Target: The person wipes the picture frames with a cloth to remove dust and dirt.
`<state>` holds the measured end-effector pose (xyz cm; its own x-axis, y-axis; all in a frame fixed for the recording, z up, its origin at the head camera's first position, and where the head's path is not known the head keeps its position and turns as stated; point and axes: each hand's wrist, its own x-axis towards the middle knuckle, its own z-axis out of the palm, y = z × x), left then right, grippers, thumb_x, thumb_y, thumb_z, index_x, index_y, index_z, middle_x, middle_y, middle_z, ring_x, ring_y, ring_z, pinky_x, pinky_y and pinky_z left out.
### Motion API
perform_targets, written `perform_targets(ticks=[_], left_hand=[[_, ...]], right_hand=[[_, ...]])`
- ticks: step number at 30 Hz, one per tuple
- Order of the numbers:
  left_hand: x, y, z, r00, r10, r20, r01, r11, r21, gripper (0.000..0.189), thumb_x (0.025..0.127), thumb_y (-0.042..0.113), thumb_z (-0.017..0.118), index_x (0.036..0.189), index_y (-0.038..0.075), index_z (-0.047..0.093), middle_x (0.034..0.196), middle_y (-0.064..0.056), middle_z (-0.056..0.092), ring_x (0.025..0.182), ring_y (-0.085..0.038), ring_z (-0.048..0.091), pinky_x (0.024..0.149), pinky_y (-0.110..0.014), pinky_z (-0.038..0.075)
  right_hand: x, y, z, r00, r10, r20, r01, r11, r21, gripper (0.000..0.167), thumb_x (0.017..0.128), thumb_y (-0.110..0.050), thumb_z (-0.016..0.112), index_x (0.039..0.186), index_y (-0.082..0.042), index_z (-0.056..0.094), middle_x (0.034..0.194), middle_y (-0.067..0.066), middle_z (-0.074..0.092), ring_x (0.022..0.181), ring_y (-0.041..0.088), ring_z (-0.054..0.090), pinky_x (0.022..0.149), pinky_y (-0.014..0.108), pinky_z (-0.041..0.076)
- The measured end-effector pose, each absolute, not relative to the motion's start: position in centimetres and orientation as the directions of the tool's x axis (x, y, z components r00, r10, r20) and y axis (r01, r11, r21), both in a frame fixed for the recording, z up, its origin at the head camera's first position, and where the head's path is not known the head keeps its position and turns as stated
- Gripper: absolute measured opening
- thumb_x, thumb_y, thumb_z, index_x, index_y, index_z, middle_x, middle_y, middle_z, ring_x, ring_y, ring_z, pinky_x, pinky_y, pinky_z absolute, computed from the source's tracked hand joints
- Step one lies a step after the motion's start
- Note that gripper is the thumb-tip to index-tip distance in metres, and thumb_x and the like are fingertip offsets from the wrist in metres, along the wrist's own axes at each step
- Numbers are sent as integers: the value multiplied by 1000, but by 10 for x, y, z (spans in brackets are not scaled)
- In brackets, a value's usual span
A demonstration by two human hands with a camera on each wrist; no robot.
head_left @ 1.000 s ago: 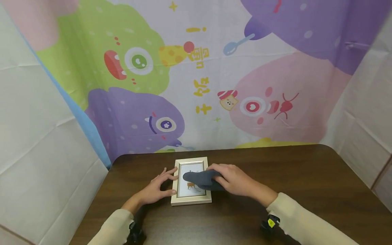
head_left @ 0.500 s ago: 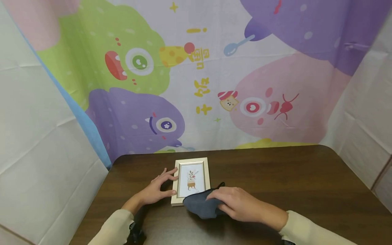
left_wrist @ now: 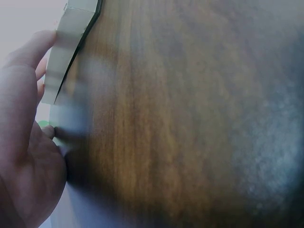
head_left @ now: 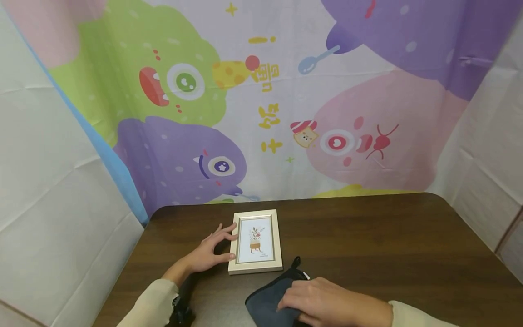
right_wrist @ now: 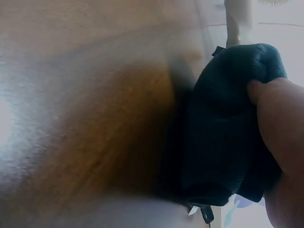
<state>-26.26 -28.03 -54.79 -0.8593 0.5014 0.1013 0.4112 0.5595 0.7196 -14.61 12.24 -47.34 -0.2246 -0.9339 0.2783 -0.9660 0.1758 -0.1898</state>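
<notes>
Right hand [head_left: 316,299] grips blue-grey cloth [head_left: 269,302] just beside cream rectangular picture frame [head_left: 255,241]; left hand [head_left: 204,254] (fingers spread) touches frame's edge.

The cloth [head_left: 263,303] is slate blue edged in black; the frame [head_left: 278,245], cream with a gold inner border. The surface [head_left: 367,236] is brown wood grain; beyond its far edge, the backdrop [head_left: 286,102] shows green, purple, pink.
</notes>
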Motion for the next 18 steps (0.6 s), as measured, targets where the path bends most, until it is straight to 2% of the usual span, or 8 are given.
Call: perform_targets(ticks=[4,7,11,18], left_hand=[[-271,-286,-561,-853,511,108,424,558,713,53,100,49,83,146,26,69,185,-3,40,173,-60,14,121,-96,9],[-274,-288,-567,-858,506,89,403,557,726,53,99,50,85,146,30,69,185,-2,39,174,-60,12,123,-96,7],[-276,-289,-569,-868,491,70,378,564,734,51,98,51,86,145,36,70,186,3,39,175,-58,10,127,-94,6],[-258,-277,-540,-859,503,93,404,555,727,56,99,48,84,147,24,69,185,-7,41,172,-63,14,121,-97,8]], right_hand=[[-145,122,-480,-130,-950,284,-987,96,-128,26,106,-19,72,132,-24,74,123,-10,78,107,0,69,90,4,50],[-145,120,-485,-88,-961,261,-995,71,-74,20,113,-25,64,129,-26,76,125,-10,76,108,0,66,91,1,43],[-143,119,-491,-81,-969,233,-996,84,5,18,113,-31,65,127,-31,77,125,-10,71,105,0,60,82,1,30],[-139,119,-496,-98,-963,251,-994,108,23,17,114,-38,66,125,-33,76,124,-11,70,101,-1,55,79,1,21]])
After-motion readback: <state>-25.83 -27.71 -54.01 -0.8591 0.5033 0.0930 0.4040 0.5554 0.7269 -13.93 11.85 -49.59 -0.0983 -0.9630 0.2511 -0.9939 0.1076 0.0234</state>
